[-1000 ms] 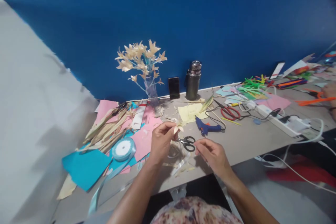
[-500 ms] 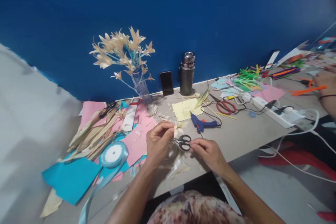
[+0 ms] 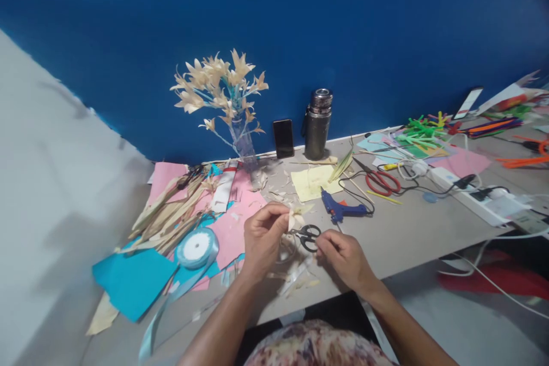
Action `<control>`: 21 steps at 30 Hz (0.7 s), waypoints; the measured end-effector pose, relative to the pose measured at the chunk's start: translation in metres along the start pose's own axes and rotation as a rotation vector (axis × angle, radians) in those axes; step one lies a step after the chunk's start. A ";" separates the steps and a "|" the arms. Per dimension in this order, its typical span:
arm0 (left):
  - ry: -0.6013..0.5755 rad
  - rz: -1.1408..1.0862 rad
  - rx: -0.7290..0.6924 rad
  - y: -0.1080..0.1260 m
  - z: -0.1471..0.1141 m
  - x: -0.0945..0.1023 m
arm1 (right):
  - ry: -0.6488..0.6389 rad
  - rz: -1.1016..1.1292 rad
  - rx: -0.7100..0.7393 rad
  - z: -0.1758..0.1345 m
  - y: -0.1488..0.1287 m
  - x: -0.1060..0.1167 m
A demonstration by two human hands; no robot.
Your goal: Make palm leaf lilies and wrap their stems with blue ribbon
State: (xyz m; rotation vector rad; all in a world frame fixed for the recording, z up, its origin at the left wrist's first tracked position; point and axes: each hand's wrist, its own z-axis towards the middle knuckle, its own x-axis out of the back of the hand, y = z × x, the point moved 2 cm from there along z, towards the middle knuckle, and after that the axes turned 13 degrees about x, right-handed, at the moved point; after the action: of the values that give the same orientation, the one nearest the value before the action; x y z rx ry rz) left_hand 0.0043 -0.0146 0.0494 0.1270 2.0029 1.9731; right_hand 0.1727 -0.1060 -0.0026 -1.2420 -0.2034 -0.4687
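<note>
View swung slightly left, little else shifted | pale flower (image 3: 297, 219) above the surface (image 3: 412, 234), pinched in left hand's (image 3: 263, 237) fingers, likely by one end to spare it | right hand (image 3: 345, 260) beside black scissors (image 3: 306, 235), finger grip unclear | glue gun (image 3: 337, 207) beyond, seemingly within reach

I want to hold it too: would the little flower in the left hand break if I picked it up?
The flower might bend or tear easily, since its petals look thin. It is probably very light, being small beside the left hand holding it. It likely wouldn't roll far, as its petals stick out.
</note>
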 end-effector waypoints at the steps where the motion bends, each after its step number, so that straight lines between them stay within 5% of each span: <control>1: 0.002 -0.018 0.032 -0.003 0.000 0.001 | 0.032 0.022 -0.033 0.000 0.001 0.000; 4: 0.018 -0.072 0.108 -0.009 0.001 0.001 | 0.047 0.080 -0.084 -0.001 0.003 0.000; 10: 0.026 -0.285 0.274 -0.011 0.001 0.006 | -0.100 -0.065 0.036 -0.002 -0.001 -0.004; 16: 0.003 -0.617 0.449 -0.012 0.003 0.024 | -0.039 -0.011 0.008 -0.002 -0.003 -0.005; 21: -0.008 -0.746 0.586 -0.017 -0.006 0.017 | 0.041 0.051 0.068 0.015 -0.021 -0.022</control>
State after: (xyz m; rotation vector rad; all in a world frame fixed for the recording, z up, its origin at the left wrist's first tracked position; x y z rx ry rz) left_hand -0.0109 -0.0158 0.0295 -0.4181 2.1287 0.9141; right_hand 0.1455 -0.0915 0.0115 -1.1670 -0.1510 -0.4394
